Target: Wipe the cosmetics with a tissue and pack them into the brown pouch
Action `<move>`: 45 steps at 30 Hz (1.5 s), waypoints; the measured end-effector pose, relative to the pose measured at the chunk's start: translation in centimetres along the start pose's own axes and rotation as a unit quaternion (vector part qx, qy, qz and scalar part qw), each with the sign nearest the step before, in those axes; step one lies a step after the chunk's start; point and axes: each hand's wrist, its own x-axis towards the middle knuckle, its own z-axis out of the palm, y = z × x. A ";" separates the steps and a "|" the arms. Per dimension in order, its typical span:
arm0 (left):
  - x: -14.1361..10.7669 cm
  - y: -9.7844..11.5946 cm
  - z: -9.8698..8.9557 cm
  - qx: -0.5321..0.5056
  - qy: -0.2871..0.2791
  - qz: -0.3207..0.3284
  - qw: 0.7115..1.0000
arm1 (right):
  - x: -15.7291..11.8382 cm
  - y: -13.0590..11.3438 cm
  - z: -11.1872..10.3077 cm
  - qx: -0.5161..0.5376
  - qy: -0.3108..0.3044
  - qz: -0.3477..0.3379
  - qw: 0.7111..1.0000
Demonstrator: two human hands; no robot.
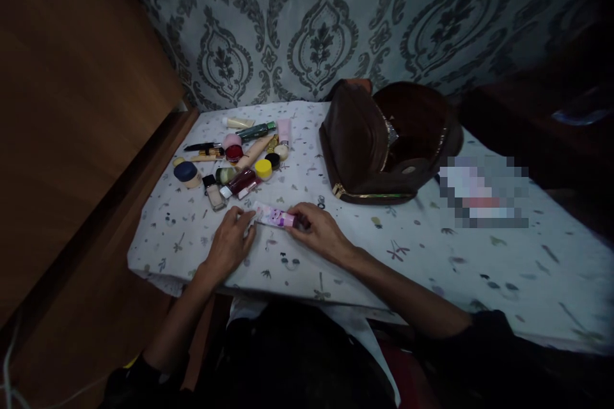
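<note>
A small white and purple tube (272, 215) with a printed picture lies crosswise near the table's front. My right hand (319, 230) pinches its purple cap end between thumb and fingers. At the tube's pale flat end is my left hand (230, 239), its fingers bent and apart, a fingertip at or very near the edge. Just beyond it are a nail polish bottle (213, 195) with a black cap, a dark red bottle (240, 183) and a yellow-lidded jar (263, 170). A blue-capped jar (187, 174) sits to their left.
A brown leather bag (355, 140) stands unzipped at the back right. More cosmetics lie behind, including a pink tube (284, 130) and a green bottle (256, 132). A pixelated patch (482, 195) hides something at right. Patterned curtain (321, 38) hangs behind; wooden furniture (81, 108) borders the left.
</note>
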 end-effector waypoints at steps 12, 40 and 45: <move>-0.7 4.5 2.0 -0.101 0.034 0.065 0.992 | -0.1 -0.1 0.3 0.008 0.023 -0.017 1.000; 1.0 4.3 2.4 -0.005 0.095 0.042 0.995 | 0.1 -0.9 -0.8 0.081 0.025 0.056 0.995; 2.1 1.2 1.4 0.012 0.121 -0.007 0.993 | 0.1 -0.9 -0.8 0.085 0.029 0.063 0.994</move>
